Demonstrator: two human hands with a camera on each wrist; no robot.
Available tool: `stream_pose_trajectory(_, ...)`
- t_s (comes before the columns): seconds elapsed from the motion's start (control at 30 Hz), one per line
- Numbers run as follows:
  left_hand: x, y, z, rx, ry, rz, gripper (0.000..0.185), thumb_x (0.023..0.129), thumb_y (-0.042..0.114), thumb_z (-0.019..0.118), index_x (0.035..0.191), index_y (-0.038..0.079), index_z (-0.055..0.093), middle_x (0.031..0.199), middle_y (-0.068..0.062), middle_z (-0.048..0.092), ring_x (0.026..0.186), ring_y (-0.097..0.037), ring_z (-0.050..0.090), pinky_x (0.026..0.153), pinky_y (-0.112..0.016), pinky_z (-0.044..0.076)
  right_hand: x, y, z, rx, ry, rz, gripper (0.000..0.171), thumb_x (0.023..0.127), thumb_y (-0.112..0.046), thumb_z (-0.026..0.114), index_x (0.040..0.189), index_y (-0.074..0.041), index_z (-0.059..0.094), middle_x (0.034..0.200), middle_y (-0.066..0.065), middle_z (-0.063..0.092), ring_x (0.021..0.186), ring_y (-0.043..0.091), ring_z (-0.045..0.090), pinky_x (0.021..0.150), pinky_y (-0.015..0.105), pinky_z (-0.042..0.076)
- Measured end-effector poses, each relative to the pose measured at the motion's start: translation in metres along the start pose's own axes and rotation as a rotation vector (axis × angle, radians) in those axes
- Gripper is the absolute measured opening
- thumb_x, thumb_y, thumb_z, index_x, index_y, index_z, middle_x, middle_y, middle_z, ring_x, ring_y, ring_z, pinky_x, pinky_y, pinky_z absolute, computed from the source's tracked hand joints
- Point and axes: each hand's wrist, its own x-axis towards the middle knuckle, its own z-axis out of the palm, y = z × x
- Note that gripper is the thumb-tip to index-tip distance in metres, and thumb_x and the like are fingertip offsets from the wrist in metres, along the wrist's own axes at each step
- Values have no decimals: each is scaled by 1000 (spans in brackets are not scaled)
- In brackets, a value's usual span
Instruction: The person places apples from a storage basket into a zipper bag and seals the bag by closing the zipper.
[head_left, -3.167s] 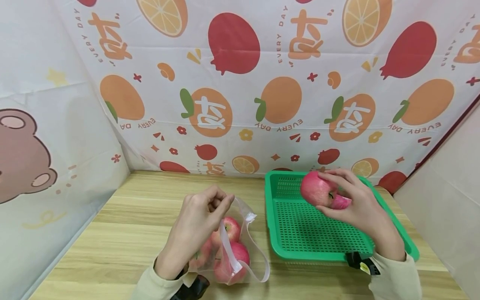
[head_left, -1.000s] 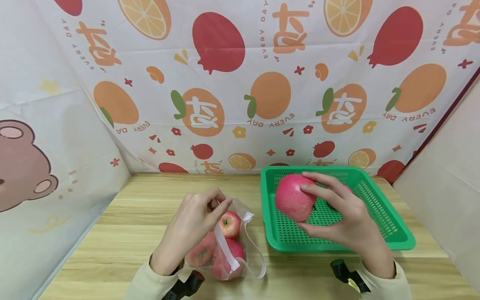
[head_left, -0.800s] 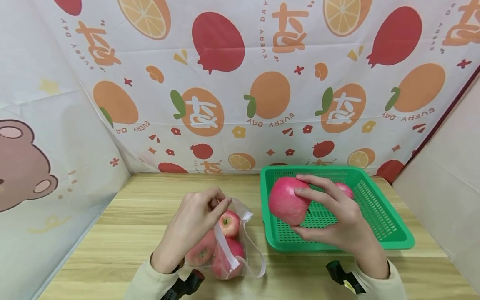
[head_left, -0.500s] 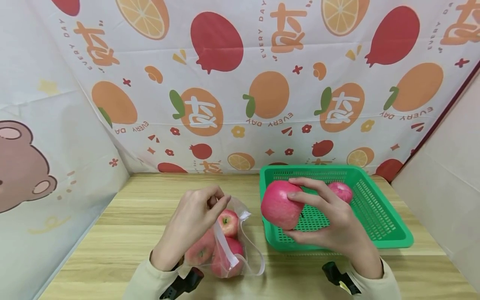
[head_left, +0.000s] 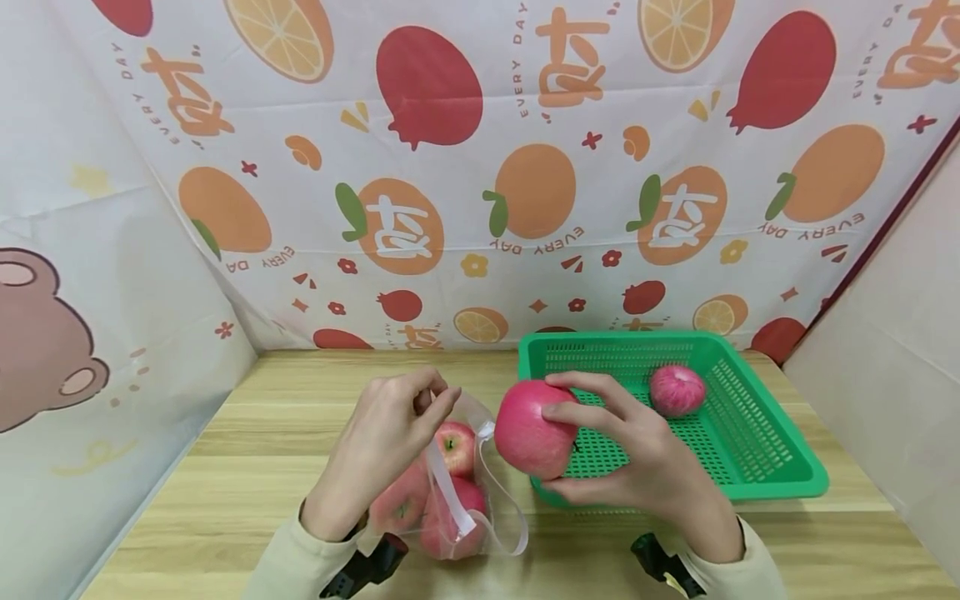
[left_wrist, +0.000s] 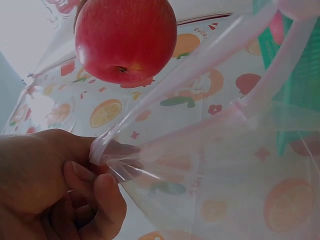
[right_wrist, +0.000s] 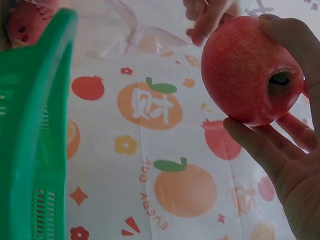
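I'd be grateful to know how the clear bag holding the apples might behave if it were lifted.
The clear bag will probably sag, as its thin film creases beside the left hand holding its edge. Its weight likely hangs low, since the apples inside lie below that raised edge. They look round, so they may roll together when lifted.

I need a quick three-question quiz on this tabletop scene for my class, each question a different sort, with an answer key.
1. Multiple choice: which hand holds the edge of the clear bag? A) left B) right C) neither
2. True or false: the right hand has nothing in its grip.
3. Count: in the head view, how many fruits show in the green basket?

Key:
1. A, the left hand.
2. False; it grips an apple.
3. One, a striped pink fruit.
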Motion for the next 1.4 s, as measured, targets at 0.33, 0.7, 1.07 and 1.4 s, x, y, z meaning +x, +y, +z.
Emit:
stream_pose_trajectory(0.33,1,-1,-3,-42,29,-7,15,89,2,76,76,9,71,53,9,47,45,0,39,42,-21,33,8,-5,22,45,-48,-48,58,79,-26,88,128,-9,61,131,21,57,113,27,62,89,25,58)
stream_pose_trajectory(0.7,-5,3,-7,-66,48,-42,15,90,7,77,76,11,72,58,7,62,44,0,43,41,-21,32,9,-11,38,36,-83,-33,65,75,-26,92,129,-12,59,132,20,56,113,27,63,88,25,58)
stream_pose_trajectory(1.07,-10,8,-12,-89,54,-40,14,90,7,77,77,9,72,57,7,60,45,0,46,40,-21,33,7,-17,43,21,-82,-40,64,77,-31,91,130,-12,59,132,20,56,115,27,62,89,25,58)
stream_pose_trajectory(1.4,-15,13,-16,-96,93,-21,14,90,6,77,76,9,72,54,9,56,44,2,44,40,-19,32,7,-26,54,24,-98,-39,69,75,-32,93,131,-12,58,132,19,56,114,26,63,88,23,57)
